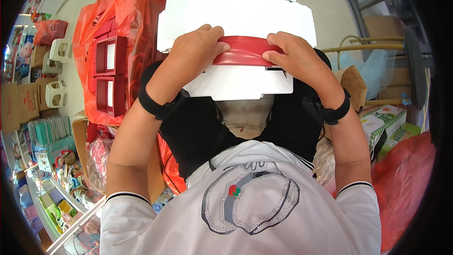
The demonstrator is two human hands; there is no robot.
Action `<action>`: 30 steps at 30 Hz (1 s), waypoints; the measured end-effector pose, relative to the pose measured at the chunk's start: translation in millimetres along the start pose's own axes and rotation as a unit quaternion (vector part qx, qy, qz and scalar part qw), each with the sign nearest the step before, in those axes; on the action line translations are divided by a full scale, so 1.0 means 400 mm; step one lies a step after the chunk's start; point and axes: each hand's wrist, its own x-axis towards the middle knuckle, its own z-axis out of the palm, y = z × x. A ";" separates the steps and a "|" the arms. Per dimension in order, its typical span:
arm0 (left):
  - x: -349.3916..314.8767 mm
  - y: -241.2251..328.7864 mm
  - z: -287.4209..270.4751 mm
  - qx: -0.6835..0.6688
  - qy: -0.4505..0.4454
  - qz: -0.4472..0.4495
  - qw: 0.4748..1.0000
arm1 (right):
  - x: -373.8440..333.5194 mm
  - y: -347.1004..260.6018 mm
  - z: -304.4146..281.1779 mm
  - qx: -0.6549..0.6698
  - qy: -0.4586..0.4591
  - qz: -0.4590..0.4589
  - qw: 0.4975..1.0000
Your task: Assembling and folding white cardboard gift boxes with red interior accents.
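Between my two hands stretches a glossy red card piece (247, 52), a folded strip with a dashed line along its far edge. My left hand (197, 49) grips its left end, thumb on top. At the right end my right hand (298, 53) pinches it with thumb and fingers. Under the strip lie flat white die-cut card sheets (236, 9), stacked on my lap, with notched edges. One white flap (240, 82) shows on the near side of the strip. The undersides of both hands' grips are hidden.
To the left, dark red open boxes (120, 57) with white insides rest on an orange-red plastic bag (137, 14). White stools (56, 94) and shelves of goods stand farther left. On the right are a brown paper bag (351, 82), a green-and-white carton (384, 123) and a red bag (406, 193).
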 end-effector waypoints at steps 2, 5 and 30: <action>-0.003 0.005 0.005 0.009 0.015 0.010 1.000 | 0.003 0.002 0.001 0.001 0.002 -0.006 1.000; -0.013 0.019 0.010 0.050 0.028 -0.007 0.998 | 0.008 0.003 0.002 -0.017 -0.002 -0.016 1.000; -0.064 0.003 0.017 0.112 0.082 0.221 0.965 | -0.031 -0.020 0.056 -0.177 0.140 -0.201 0.953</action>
